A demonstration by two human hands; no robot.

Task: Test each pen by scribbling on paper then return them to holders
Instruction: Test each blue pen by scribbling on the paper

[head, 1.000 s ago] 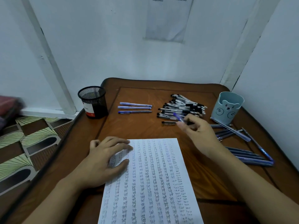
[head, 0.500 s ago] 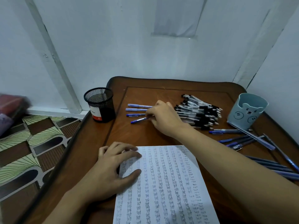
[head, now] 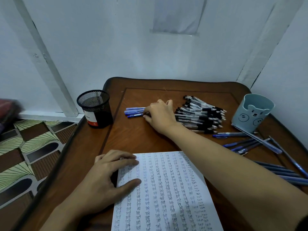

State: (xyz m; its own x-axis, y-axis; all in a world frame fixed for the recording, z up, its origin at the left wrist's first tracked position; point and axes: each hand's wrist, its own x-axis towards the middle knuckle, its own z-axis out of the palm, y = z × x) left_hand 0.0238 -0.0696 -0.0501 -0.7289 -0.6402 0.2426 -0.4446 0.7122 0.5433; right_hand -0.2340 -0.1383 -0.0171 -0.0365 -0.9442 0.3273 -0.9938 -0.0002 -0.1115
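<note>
A: The black mesh holder (head: 95,109) stands at the left edge of the bench (head: 141,139) with no pen poking out. Why?

B: My guess is that nothing goes back until it is tested. Nearer us, the left grip (head: 103,180) lies flat, fingers straight and thumb spread, holding nothing. It pins the corner of the test sheet (head: 166,189) so scribbling won't drag it.

A: And the row of blue pens (head: 134,112) beyond?

B: They lie side by side, probably a sorted lot. The right grip (head: 160,114) reaches across to their right-hand ends, knuckles up, fingers bent down onto them. I cannot tell whether it pinches one or only touches, because the back of the hand hides it.

A: Further right?

B: The heap of black pens (head: 200,114) is just beside that hand. Then comes the blue bear holder (head: 252,112), upright, with loose blue pens (head: 241,143) scattered at its foot, presumably awaiting their turn.
</note>
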